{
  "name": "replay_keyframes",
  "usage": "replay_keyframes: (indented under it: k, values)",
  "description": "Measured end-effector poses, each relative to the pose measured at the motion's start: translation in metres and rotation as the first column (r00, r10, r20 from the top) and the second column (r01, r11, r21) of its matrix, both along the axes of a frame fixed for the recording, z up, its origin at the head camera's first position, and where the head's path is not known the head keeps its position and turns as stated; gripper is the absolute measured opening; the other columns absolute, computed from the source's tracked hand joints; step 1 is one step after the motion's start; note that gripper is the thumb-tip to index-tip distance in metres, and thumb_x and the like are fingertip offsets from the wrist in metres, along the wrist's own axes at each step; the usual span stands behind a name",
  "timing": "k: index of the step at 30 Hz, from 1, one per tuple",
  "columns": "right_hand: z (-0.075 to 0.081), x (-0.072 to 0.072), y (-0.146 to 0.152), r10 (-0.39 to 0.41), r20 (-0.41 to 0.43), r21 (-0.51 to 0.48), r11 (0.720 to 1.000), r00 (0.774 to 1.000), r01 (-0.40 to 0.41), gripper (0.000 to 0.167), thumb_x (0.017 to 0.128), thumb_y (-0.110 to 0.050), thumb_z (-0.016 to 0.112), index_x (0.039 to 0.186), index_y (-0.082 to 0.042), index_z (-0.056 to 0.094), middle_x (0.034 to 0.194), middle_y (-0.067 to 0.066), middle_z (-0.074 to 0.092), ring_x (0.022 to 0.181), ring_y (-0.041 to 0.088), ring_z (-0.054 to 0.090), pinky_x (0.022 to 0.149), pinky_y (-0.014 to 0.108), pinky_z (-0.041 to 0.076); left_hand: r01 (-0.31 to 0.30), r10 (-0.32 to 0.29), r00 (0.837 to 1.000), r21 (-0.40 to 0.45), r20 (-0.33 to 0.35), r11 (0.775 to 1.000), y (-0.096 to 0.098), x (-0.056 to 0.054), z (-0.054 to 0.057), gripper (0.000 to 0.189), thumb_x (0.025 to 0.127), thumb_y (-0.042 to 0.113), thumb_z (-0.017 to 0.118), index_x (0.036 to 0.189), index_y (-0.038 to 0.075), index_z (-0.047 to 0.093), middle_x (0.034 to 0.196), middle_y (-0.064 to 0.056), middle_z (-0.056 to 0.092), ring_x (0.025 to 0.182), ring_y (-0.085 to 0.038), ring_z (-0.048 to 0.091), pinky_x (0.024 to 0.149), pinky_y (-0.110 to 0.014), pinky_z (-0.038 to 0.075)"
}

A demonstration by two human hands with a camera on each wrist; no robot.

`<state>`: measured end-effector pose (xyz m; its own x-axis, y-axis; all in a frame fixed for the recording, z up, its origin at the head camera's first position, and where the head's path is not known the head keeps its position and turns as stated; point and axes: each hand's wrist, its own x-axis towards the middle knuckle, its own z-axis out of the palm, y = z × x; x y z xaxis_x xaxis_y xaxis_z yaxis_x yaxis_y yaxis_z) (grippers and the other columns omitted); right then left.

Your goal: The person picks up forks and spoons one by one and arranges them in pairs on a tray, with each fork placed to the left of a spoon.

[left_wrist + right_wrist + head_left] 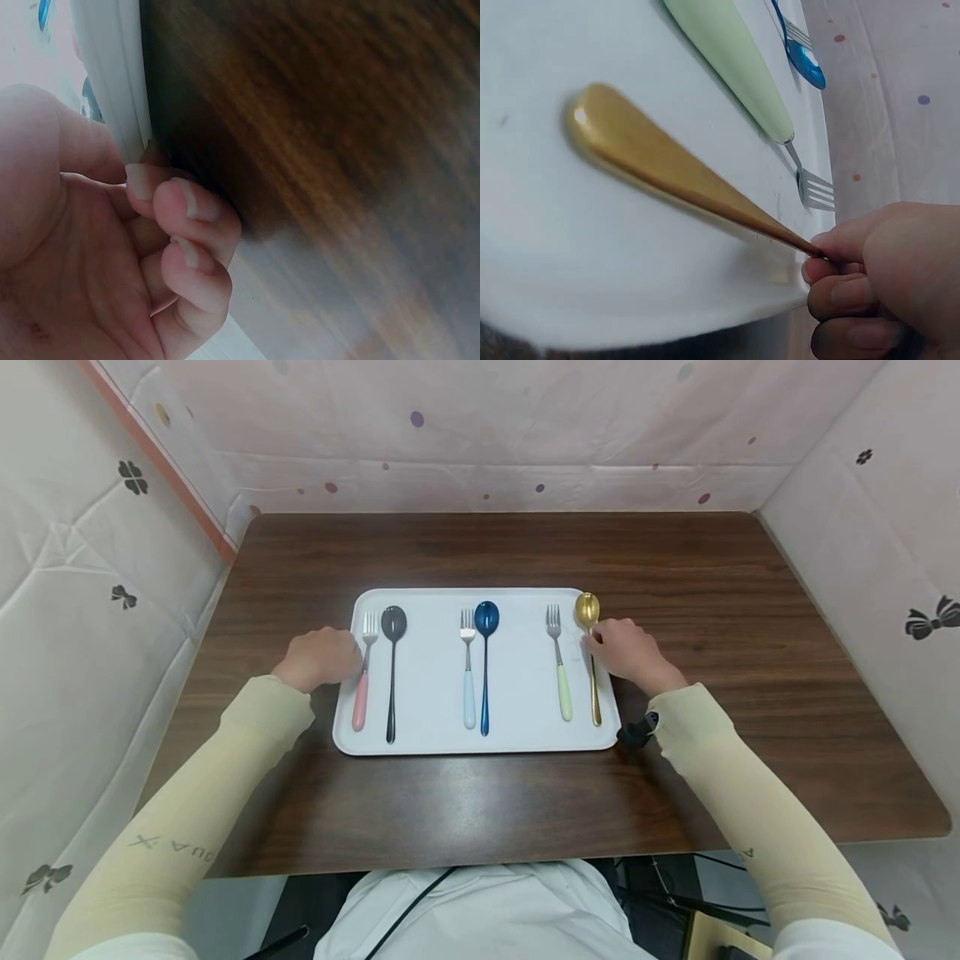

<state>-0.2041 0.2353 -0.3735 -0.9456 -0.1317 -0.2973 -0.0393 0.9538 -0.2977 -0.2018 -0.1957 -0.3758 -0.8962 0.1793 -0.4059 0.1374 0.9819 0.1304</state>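
Observation:
A white rectangular tray [521, 693] lies on the table with forks and spoons laid out in pairs. My left hand [321, 658] grips its left edge, the fingers [196, 206] curled under the rim in the left wrist view and the thumb above it. At the right side, my right hand [628, 650] pinches the gold spoon [660, 161] by its upper handle, just below the bowl. Beside that spoon lies a fork with a green handle [564, 692]. Closest to the left hand is a fork with a pink handle [360, 703].
A black spoon [393, 625] lies near the pink fork. In the tray's middle are a light-blue-handled fork [469, 697] and a blue spoon [487, 620]. The brown wooden table [465, 810] is bounded by pale patterned sheets [480, 435] at the back and sides.

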Motion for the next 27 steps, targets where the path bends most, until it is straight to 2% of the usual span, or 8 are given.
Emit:
replay_keyframes:
  k: [5, 13, 21, 27]
  values:
    - [-0.0001, 0.0002, -0.0031, 0.003, -0.001, 0.003, 1.000, 1.000, -0.003, 0.030, 0.099, -0.028, 0.051, 0.106, -0.001, 0.064, 0.075, 0.013, 0.053, 0.067, 0.023, 0.052, 0.059, 0.032, 0.040, -0.007, 0.007, 1.000, -0.003, -0.002, 1.000, -0.0002, -0.0006, -0.0016, 0.036, 0.093, 0.026, 0.035, 0.081, 0.004, 0.061, 0.065, -0.011, 0.048, 0.061, -0.025, 0.050, 0.054, -0.035, 0.038]
    - [-0.0011, -0.0002, -0.0059, 0.015, -0.006, 0.010, 1.000, 1.000, -0.015, 0.029, 0.099, -0.028, 0.051, 0.095, -0.003, 0.065, 0.072, 0.011, 0.052, 0.065, 0.023, 0.053, 0.057, 0.032, 0.039, -0.014, 0.014, 1.000, -0.011, -0.008, 1.000, -0.0003, -0.0010, -0.0039, 0.037, 0.093, 0.026, 0.034, 0.080, 0.005, 0.061, 0.065, -0.011, 0.048, 0.061, -0.026, 0.050, 0.054, -0.035, 0.038]
    - [-0.0018, -0.0006, -0.0084, 0.027, -0.010, 0.013, 1.000, 1.000, -0.027, 0.028, 0.099, -0.028, 0.051, 0.093, -0.003, 0.065, 0.072, 0.011, 0.053, 0.066, 0.023, 0.052, 0.058, 0.032, 0.038, -0.022, 0.022, 1.000, 0.011, -0.001, 1.000, -0.0019, 0.0006, -0.0043, 0.036, 0.094, 0.027, 0.037, 0.084, 0.004, 0.062, 0.066, -0.011, 0.049, 0.060, -0.025, 0.050, 0.053, -0.035, 0.039]
    - [-0.0018, -0.0009, -0.0105, 0.033, -0.014, 0.024, 0.999, 0.999, -0.032, 0.028, 0.099, -0.028, 0.051, 0.092, -0.004, 0.065, 0.071, 0.010, 0.052, 0.066, 0.023, 0.052, 0.057, 0.032, 0.038, -0.022, 0.022, 1.000, 0.009, -0.004, 1.000, -0.0019, 0.0001, -0.0040, 0.036, 0.094, 0.026, 0.036, 0.082, 0.004, 0.061, 0.066, -0.011, 0.049, 0.060, -0.025, 0.049, 0.052, -0.035, 0.038]
